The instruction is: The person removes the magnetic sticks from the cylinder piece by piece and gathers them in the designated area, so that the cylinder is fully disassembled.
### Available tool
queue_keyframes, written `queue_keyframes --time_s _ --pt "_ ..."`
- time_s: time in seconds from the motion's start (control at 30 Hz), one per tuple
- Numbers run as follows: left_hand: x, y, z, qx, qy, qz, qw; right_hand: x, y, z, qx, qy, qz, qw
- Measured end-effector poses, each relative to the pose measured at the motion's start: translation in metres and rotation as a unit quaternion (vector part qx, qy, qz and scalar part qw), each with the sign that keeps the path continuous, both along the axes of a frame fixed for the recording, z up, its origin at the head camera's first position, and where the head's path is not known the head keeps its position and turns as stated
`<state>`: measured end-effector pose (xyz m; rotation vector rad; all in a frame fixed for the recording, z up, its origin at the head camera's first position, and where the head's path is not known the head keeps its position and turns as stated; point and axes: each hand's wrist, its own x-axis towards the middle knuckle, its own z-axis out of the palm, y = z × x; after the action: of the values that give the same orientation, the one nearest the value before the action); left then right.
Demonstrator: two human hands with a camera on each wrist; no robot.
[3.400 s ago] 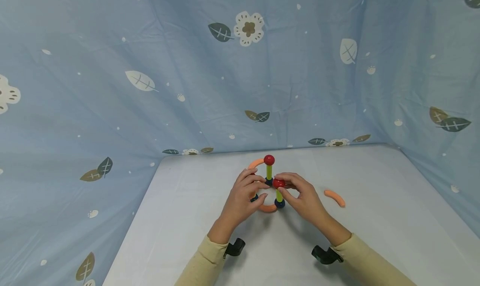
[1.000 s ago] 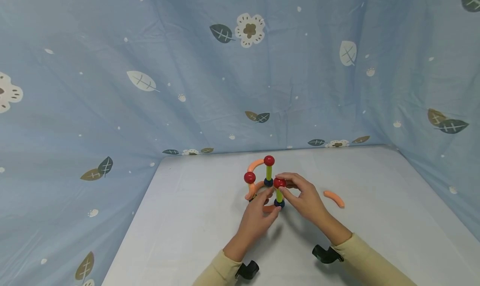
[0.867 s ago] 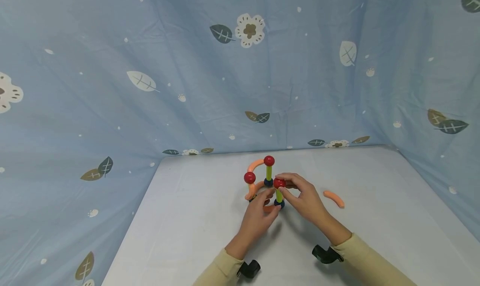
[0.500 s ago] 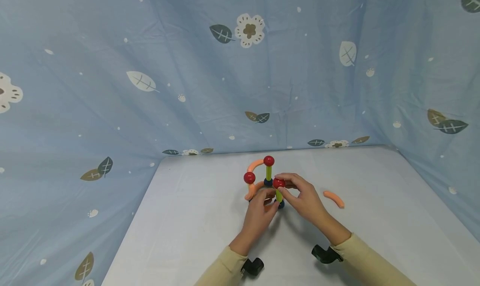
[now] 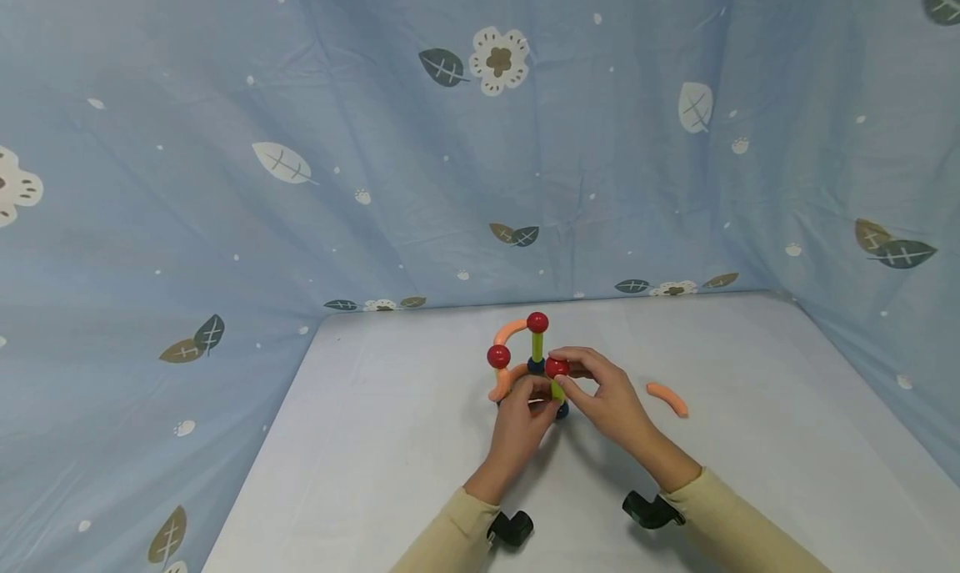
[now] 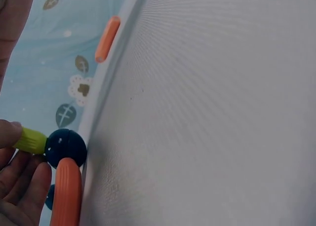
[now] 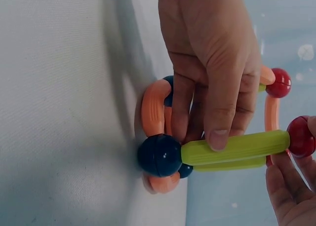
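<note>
A frame of balls and rods stands on the table. My right hand (image 5: 611, 398) pinches a red ball (image 5: 557, 367) on top of the near right upright. That upright is a yellow-green rod (image 7: 237, 147) rising from a dark blue ball (image 7: 159, 155). Thumb and fingers of my left hand (image 5: 519, 423) pinch this rod below the red ball. Behind are a far red ball (image 5: 537, 323) and a left red ball (image 5: 498, 356), joined by an orange curved rod (image 5: 512, 331). Another orange curved rod (image 6: 66, 194) meets the dark blue ball low down. My left hand hides part of the base.
A loose orange curved rod (image 5: 667, 399) lies on the white table (image 5: 360, 439), right of the frame. A blue patterned cloth (image 5: 420, 156) hangs behind the table. Each wrist carries a black camera mount (image 5: 512, 529).
My left hand has left the left red ball and come rightward and down to the near right upright, its thumb rising onto the green rod. My right hand stays at its red ball.
</note>
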<state>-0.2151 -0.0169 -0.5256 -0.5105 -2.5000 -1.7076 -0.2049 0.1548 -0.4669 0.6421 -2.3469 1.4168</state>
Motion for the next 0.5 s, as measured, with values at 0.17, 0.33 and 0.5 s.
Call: queue_keyframes --time_s 0.17,0.33,0.5 --pt "-0.0005 0.0008 0.0001 0.001 -0.005 0.002 1.0 0.0001 0.0005 0.0005 0.006 -0.002 -0.003 1.0" --pt "-0.0011 0.0016 -0.0006 0.001 -0.003 0.004 1.0 -0.0002 0.0013 0.0006 0.009 -0.002 -0.003 1.0" --pt "-0.0011 0.0018 -0.0011 -0.001 -0.001 0.009 1.0 0.0009 0.0023 0.0011 0.007 -0.01 -0.001 1.0"
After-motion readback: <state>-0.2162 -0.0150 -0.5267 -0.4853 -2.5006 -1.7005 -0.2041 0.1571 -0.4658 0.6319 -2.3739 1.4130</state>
